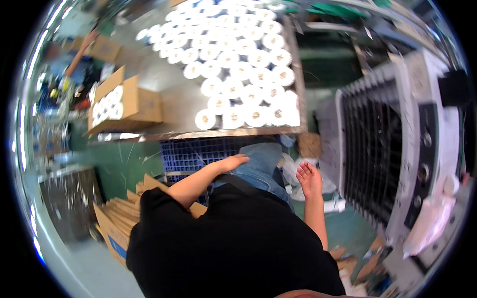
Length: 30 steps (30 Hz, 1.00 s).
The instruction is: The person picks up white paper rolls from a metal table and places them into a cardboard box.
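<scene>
My left hand (234, 162) is in front of my jeans, below the table's near edge, with its fingers stretched out and nothing seen in it. Off to the right, my right hand (310, 180) is raised with the palm turned up. Its fingers are loosely bent and apart, and it holds nothing. Many white rolls (255, 115) with brown cores stand on end in rows on the table (179, 111), beyond both hands. An open cardboard box (144, 105) packed with similar white rolls sits at the table's left.
Right of me stands a large pale machine (415, 149) with a dark grille. Under the table is a blue plastic crate (186, 154). Flattened cardboard (117, 216) leans at lower left. A clear plastic bag (293, 171) lies near my right hand. Another person (74, 72) is at far left.
</scene>
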Available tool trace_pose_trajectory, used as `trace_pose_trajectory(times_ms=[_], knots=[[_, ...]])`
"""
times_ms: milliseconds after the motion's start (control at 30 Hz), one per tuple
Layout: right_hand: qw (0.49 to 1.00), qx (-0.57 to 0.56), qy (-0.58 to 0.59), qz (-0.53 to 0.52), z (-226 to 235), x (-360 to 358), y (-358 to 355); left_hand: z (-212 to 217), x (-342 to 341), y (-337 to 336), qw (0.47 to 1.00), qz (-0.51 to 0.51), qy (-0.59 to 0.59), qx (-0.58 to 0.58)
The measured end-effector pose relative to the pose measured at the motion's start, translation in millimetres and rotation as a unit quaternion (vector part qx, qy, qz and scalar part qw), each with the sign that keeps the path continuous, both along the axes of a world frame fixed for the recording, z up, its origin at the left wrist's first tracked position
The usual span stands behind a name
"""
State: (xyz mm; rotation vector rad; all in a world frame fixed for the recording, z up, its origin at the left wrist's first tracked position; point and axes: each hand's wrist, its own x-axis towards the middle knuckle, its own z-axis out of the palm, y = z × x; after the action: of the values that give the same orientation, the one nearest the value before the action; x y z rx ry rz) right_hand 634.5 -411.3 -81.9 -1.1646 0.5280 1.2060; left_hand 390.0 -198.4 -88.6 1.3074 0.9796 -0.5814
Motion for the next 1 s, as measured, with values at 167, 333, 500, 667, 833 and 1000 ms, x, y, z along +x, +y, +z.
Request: trace_pose_trajectory(times_ms=[167, 333, 500, 667, 833, 1000], knots=[[0.978, 0.05, -0.082, 0.185, 28, -47, 67, 3, -19, 16, 0.993, -0.074, 0.075, 0.05], [0.958, -0.005, -0.116, 0.262, 23, -86, 101, -20, -74, 46, 0.979, -0.143, 0.067, 0.129], [0.956, -0.06, -0.135, 0.253, -16, -131, 124, -40, -151, 116, 0.941, 0.239, -0.073, 0.231], [0.97, -0.067, -0.11, 0.208, -48, -205, 184, -70, -253, 248, 0.847, 0.449, 0.003, 0.284], [0.923, -0.011, -0.124, 0.365, 9, -307, 270, -126, -322, 318, 0.851, 0.307, 0.034, 0.424], [0.853, -0.002, -0.219, 0.474, 28, -333, 292, -89, -391, 341, 0.843, 0.344, 0.108, 0.398]])
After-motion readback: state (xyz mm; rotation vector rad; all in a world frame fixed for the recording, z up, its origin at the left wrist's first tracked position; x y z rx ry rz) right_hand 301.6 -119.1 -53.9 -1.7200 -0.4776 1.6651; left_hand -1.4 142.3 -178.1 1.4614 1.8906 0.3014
